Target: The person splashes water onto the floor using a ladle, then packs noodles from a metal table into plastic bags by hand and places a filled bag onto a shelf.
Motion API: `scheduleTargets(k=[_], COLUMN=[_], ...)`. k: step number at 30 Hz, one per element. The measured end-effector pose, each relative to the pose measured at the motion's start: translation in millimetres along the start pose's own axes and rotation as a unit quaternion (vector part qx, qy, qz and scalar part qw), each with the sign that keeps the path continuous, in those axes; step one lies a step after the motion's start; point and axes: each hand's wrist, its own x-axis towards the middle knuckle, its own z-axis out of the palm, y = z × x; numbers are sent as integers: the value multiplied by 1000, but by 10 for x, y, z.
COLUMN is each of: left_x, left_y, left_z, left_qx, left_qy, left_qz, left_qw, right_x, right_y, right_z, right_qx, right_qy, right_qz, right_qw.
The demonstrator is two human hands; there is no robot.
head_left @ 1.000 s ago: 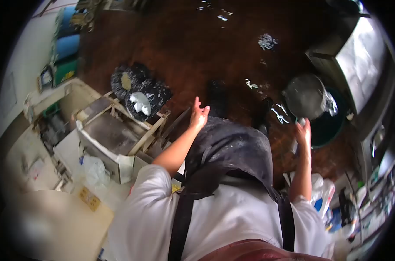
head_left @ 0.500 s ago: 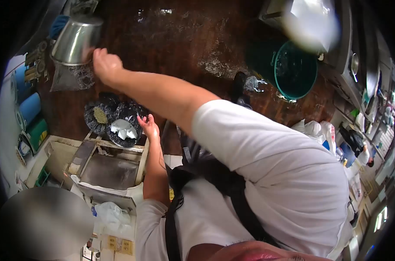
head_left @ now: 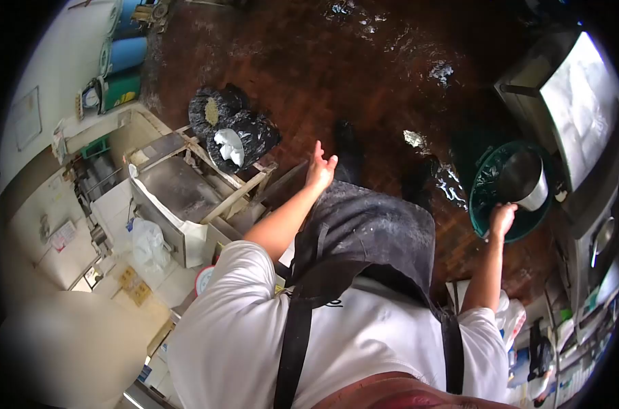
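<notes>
My right hand (head_left: pixel 503 219) is closed on a metal pot (head_left: pixel 524 180), which is tilted inside the rim of a green tub (head_left: pixel 483 225) at the right. Liquid inside the tub is hard to make out. My left hand (head_left: pixel 320 168) is raised in front of the dark apron (head_left: pixel 371 228), fingers apart, holding nothing. Left of it, two bins lined with black plastic (head_left: pixel 260 133) stand on the floor; one has white material (head_left: pixel 229 146) in it, the other something yellowish (head_left: pixel 211 111).
Wet brown floor (head_left: pixel 289 61) spreads ahead, with shiny patches. A framed metal basin (head_left: pixel 180 187) stands at the left, near blue rolls (head_left: pixel 127 54) and a plastic bag (head_left: pixel 148 245). At the right is a steel unit (head_left: pixel 579 109). White bags (head_left: pixel 510 317) lie at lower right.
The pot swung from the tub across to the far left, upside down, and is now back in the tub at the right. My left hand stayed open, and the view turned back with me.
</notes>
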Motion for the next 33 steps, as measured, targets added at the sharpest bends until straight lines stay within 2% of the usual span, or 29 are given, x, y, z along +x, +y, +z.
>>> scheduleTargets(k=[1,3,10,13,14,17,18,20,21,22,25,27,29,31,32,33], left_x=[-123,-340,-858,-870,-868,-875,-887,-896,-899,-894,-800,-712,-579,-420,-345,-274], left_y=[45,381,957,805,779,757,723,751,720,694,712,778,775,673,666,591], left_z=[163,391,937,1109,1124,1079,1077,1014,973,939,724,542,370,237,125,32], left_qx=[7,13,26,58,56,72,81,79,77,67,54,44,29,12,1,-21], left_qy=[-18,-56,-146,-104,-99,-117,-114,-120,-123,-119,-119,-120,-114,-106,-104,-94], left_qz=[5,-32,-53,-41,-56,-90,-90,-88,-87,-81,-74,-63,-48,-31,-27,-20], left_qw=[1000,998,987,992,992,986,986,986,986,987,989,990,992,994,994,995], right_x=[146,278,541,793,896,1341,1150,923,829,749,314,49,-254,-474,-563,-612], right_y=[134,331,880,1008,1064,1628,1172,879,899,958,865,795,453,129,-139,-441], right_z=[-39,118,1041,1798,2097,3671,2650,1863,1729,1679,1033,609,-38,-414,-625,-838], right_qx=[-14,16,13,-20,28,136,427,502,537,539,595,585,594,555,520,419], right_qy=[-36,-101,-193,-219,-213,-96,-309,-328,-337,-355,-310,-269,-248,-218,-209,-223], right_qz=[-1,76,149,69,51,-181,85,91,93,90,99,56,69,84,63,48], right_qw=[999,992,970,973,975,969,845,795,768,759,735,763,762,798,826,879])
